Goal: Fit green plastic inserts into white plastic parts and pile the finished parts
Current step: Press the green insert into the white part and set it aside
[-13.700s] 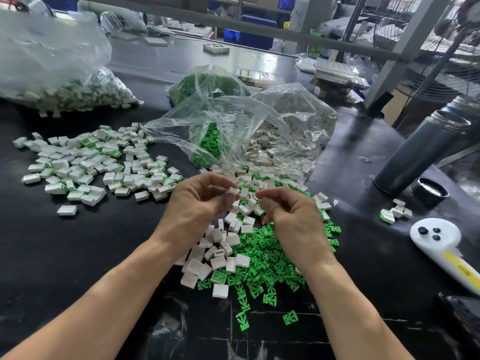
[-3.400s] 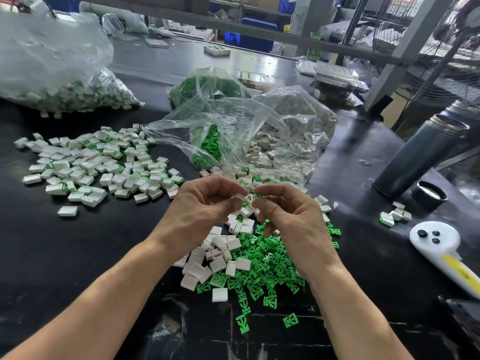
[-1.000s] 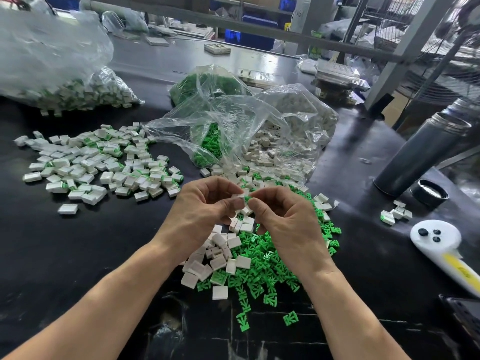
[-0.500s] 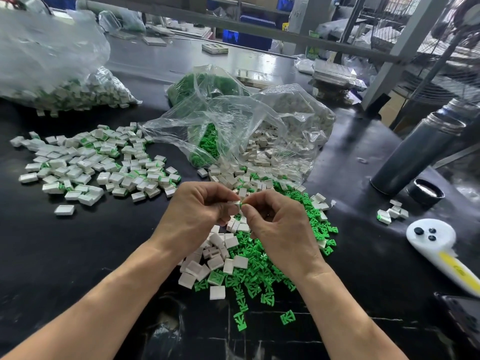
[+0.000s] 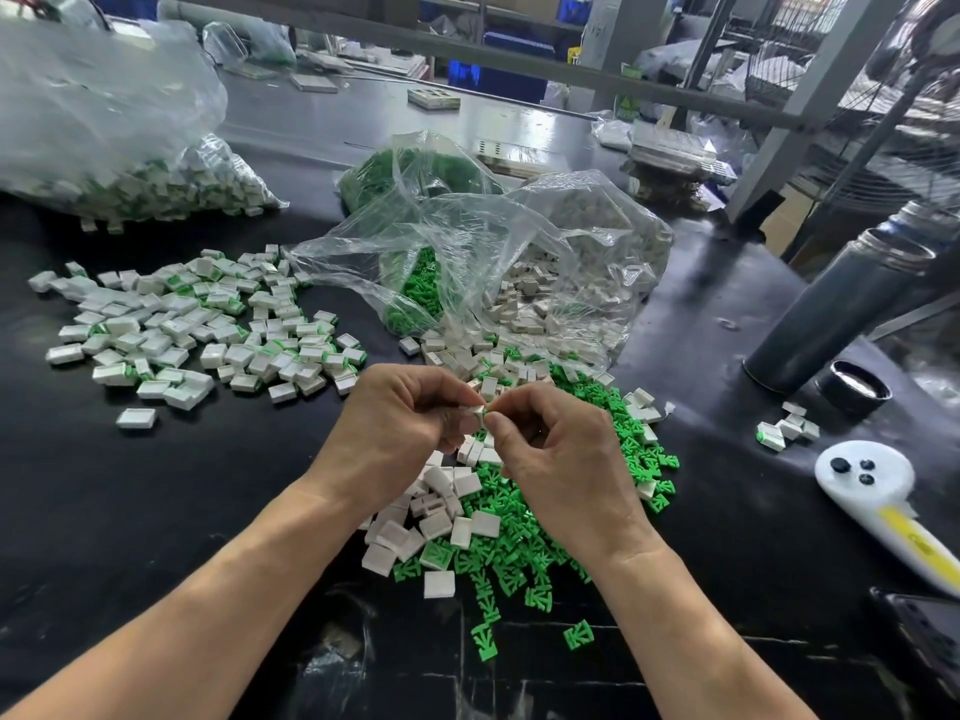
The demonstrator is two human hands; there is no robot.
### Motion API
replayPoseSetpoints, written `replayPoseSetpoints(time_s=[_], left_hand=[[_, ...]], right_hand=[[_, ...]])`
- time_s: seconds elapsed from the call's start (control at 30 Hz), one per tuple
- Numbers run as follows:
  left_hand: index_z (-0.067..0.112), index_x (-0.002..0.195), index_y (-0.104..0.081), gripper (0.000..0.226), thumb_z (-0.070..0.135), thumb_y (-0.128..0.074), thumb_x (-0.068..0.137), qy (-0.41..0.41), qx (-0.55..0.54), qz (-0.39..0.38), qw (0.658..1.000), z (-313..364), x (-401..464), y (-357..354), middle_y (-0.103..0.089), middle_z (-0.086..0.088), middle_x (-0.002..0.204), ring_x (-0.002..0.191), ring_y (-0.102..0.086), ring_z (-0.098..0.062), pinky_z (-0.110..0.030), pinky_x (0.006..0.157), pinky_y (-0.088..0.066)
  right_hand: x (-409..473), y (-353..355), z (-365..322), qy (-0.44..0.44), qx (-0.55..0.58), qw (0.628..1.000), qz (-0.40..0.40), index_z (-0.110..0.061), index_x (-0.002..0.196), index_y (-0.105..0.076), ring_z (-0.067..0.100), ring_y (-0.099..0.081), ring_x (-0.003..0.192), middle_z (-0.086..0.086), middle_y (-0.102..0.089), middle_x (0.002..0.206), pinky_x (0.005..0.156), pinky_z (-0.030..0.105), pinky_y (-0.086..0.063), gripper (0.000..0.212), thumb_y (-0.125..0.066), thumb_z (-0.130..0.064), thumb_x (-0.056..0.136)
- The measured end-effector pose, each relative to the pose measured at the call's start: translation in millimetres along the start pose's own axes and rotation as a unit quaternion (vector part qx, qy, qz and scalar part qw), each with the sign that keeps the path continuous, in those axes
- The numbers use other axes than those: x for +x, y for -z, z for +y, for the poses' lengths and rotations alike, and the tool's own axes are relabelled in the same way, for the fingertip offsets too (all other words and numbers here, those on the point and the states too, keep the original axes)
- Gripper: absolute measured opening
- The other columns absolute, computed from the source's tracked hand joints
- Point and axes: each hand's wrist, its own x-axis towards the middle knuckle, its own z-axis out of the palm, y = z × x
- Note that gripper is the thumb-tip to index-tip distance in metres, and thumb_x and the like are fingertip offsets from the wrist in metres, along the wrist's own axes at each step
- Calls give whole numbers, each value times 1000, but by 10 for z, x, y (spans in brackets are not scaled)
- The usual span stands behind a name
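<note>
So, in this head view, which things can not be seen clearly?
- Head view: the white part pinched between left hand and right hand; fingers cover it, so insert seating is unclear.
- Loose parts under both hands: hidden.
- Contents of the clear bag: blurred by crumpled plastic.
- Dark device at right: cut by the frame edge.

A dark metal flask stands at the right of the black table. Its black cap lies just beside its base, and a white-and-yellow handheld device lies nearer the viewer.
</note>
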Motion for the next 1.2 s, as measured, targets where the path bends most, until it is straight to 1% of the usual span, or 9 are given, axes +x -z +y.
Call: replayPoseSetpoints(time_s=[0.07, 0.23, 0.33, 0.43, 0.57, 0.67, 0.8, 0.93, 1.2], left_hand=[[11, 82, -79, 22, -10, -75, 85, -4, 6, -2, 1000, -5, 3, -2, -74, -9, 71, 59, -64, -13, -22, 58, -56], [12, 81, -79, 22, -9, -75, 84, -8, 28, -15, 999, -16, 7, 6, -71, -13, 69, 57, -61, -15, -27, 58, -56], [12, 83, -80, 22, -9, -75, 84, -1, 8, 0, 1000, -24, 10, -7, -74, -12, 72, 59, -64, -19, -34, 61, -59], [10, 87, -79, 21, -10, -73, 86, 7, -13, 13, 1000, -46, 18, -26, -75, -10, 74, 62, -66, -19, -33, 62, -61], [10, 90, -78, 12, -2, -75, 88, 19, -38, 11, 999, -47, 34, -56, -74, -2, 74, 65, -65, -10, -23, 62, -58], [13, 90, -77, 8, 5, -76, 88, 20, -49, 22, 998, -52, 38, -71, -74, 0, 76, 69, -64, -7, -23, 63, -55], [22, 93, -77, 7, 18, -79, 88, 10, -34, 17, 999, -69, 48, -77, -76, -4, 88, 82, -69, -11, -29, 77, -57], [23, 96, -76, 8, 20, -79, 89, 2, -51, -6, 999, -101, 52, -107, -77, -4, 96, 93, -72, -19, -39, 90, -58], [18, 97, -74, 8, 14, -76, 90, -8, -86, -32, 996, -97, 31, -174, -76, -7, 88, 81, -70, -16, -32, 80, -57]], right_hand=[[-1, 12, 0, 1, -5, 1000, -7, -17, 94, -73, 13, -64, 65, -5, -67, 75, 60, 27, -55, 2, -73, -16, 96], [-20, 22, 21, -3, -11, 1000, -25, -18, 93, -73, 17, -67, 66, -5, -68, 74, 62, 39, -57, 2, -74, -18, 95], [-20, 3, 30, -48, 57, 997, -13, -23, 91, -73, 21, -68, 63, 0, -70, 71, 57, 39, -58, 9, -74, -14, 94], [4, -54, 23, -86, 125, 988, 17, -21, 87, -76, 20, -68, 57, 1, -72, 68, 52, 29, -57, 13, -76, -9, 92], [36, -70, -5, -114, 214, 969, 40, -16, 83, -79, 20, -61, 54, 16, -71, 71, 56, 43, -61, 17, -73, -4, 93], [36, -56, -18, -128, 246, 960, 48, -12, 90, -78, 20, -57, 55, 16, -73, 77, 46, 34, -53, 19, -63, -17, 102], [59, -90, -60, -161, 274, 948, 21, -5, 91, -71, 18, -50, 51, 9, -71, 73, 40, 27, -36, 46, -46, -38, 109], [57, -127, -125, -176, 285, 942, -18, 0, 84, -69, 13, -49, 48, 9, -68, 68, 39, 20, -34, 60, -39, -45, 110], [44, -142, -156, -175, 291, 940, -31, -20, 65, -66, 8, -48, 46, 0, -58, 57, 40, 17, -35, 63, -35, -53, 109]])
